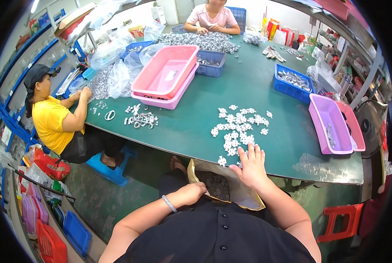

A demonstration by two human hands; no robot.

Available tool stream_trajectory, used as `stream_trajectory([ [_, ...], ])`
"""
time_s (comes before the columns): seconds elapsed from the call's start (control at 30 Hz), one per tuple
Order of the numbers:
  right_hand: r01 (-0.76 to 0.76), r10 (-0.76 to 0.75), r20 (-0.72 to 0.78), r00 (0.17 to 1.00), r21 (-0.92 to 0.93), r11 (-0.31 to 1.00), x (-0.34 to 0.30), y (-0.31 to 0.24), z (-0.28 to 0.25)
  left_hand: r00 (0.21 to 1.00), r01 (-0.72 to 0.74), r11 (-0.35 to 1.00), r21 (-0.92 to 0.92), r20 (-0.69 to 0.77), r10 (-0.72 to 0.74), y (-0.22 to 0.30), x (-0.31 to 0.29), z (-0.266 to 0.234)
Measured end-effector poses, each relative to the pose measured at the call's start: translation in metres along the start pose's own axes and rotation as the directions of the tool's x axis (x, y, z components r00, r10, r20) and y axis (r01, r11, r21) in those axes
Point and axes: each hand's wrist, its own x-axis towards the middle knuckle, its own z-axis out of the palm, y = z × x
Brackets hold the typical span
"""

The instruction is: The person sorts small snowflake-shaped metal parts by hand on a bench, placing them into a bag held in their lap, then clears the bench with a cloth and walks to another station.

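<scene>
White flower-shaped pieces (238,119) lie in a loose scatter on the near stretch of a green counter (178,140), in front of a worker in a dark buttoned top, a few of them close to the edge. The worker's right hand (251,171) reaches over the nearest pieces, palm down and fingers spread, its grip released; whether the fingertips press on any piece cannot be told from this angle. The left hand (191,193), a pale bangle (169,203) on its wrist, has its grip clenched on the rim of a yellow-edged bag (242,193) that gapes below the counter's edge, with dark contents (213,184) at its bottom, too small to make out. Left of the white scatter sits a small pile of ring-shaped metal parts (142,119), near a pink tray (161,72) stacked on another. To the right stand a blue bin (292,90) of metal parts and a purple tray (343,125) with a few more inside, a pink tray beside it. At the counter's left edge, a co-worker in yellow (58,118) bends to handwork; across the far side, a co-worker in pale pink (212,19) sits behind a broad heap of grey parts (200,41).
</scene>
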Motion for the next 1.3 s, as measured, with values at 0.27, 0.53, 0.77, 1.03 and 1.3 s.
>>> stream_trajectory([
  [0.27, 0.080, -0.079, -0.025, 0.997, 0.016, 0.997, -0.009, -0.014, -0.001, 0.998, -0.047, 0.999, 0.007, -0.036, 0.047, -0.003, -0.003, 0.001],
  [0.53, 0.132, -0.131, -0.010, 0.991, 0.052, 0.990, -0.016, -0.026, 0.000, 0.997, -0.063, 0.998, -0.011, -0.038, 0.063, -0.006, -0.004, 0.001],
  [0.77, 0.138, -0.140, 0.018, 0.990, 0.087, 0.987, -0.020, -0.032, 0.000, 0.995, -0.089, 0.996, -0.001, -0.044, 0.089, -0.011, -0.005, 0.004],
  [1.03, 0.148, -0.151, 0.012, 0.989, 0.114, 0.982, -0.022, -0.032, 0.001, 0.995, -0.083, 0.997, -0.005, -0.050, 0.083, -0.006, -0.005, 0.001],
  [1.3, 0.210, -0.209, -0.023, 0.978, 0.102, 0.972, -0.024, -0.034, 0.001, 0.994, -0.090, 0.996, -0.022, -0.063, 0.088, -0.010, -0.005, 0.001],
])
